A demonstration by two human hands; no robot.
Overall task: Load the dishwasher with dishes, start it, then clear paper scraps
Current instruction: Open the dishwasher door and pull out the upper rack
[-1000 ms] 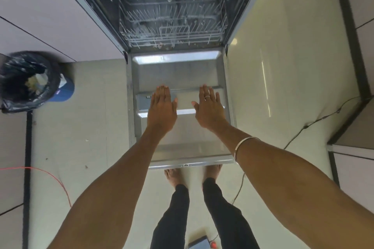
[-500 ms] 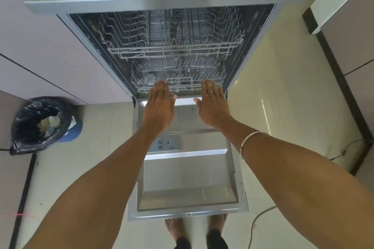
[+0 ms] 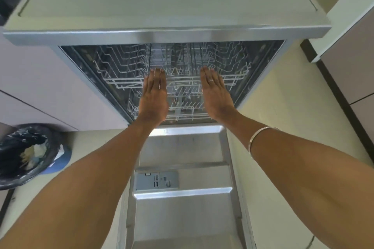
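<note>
Both flat hands (image 3: 154, 95) reached forward toward dishwasher (image 3: 172, 32) racks (image 3: 228, 66).

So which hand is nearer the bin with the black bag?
Left. The left hand is stretched toward the open dishwasher racks, up and right of the bin; the right hand reaches alongside it, farther right.

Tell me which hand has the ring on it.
The right hand wears the ring, and its wrist carries a silver bangle. The left hand is bare.
</note>
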